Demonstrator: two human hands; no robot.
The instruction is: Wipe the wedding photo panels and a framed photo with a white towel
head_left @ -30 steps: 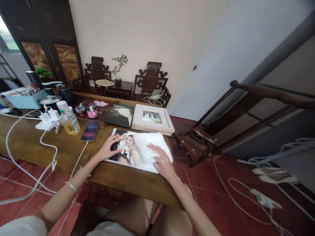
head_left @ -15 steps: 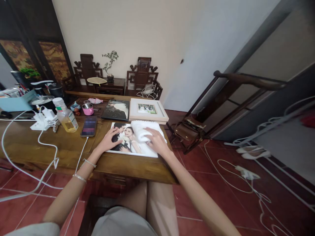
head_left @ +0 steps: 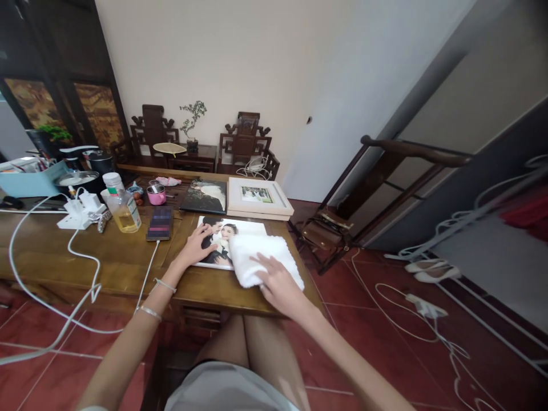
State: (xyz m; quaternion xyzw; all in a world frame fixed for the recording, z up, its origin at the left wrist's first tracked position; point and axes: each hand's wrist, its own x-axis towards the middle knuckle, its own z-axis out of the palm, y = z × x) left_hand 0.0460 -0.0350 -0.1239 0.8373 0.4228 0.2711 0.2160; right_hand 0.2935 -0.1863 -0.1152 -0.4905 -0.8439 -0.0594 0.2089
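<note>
A white-edged wedding photo panel point(head_left: 223, 255) lies flat near the table's front right corner. My left hand point(head_left: 195, 246) rests on its left edge, fingers spread. My right hand point(head_left: 280, 286) grips a fluffy white towel point(head_left: 263, 251), its thumb at the near edge and its fingers on top. The towel covers the panel's right part and reaches past its near edge. Just behind lie a dark photo panel point(head_left: 204, 196) and a pale framed picture point(head_left: 259, 195).
To the left are a phone point(head_left: 159, 222) on a cable, a bottle of yellow liquid point(head_left: 125, 208), a pink cup point(head_left: 156, 195), a white power adapter point(head_left: 81, 210) and a blue box point(head_left: 32, 177). A wooden chair point(head_left: 387, 165) holding a brown bag point(head_left: 323, 233) stands right of the table point(head_left: 205, 288).
My right hand has drawn the towel toward me and slightly right, and the towel now lies more spread out. My left hand stays on the panel. The view has shifted a little.
</note>
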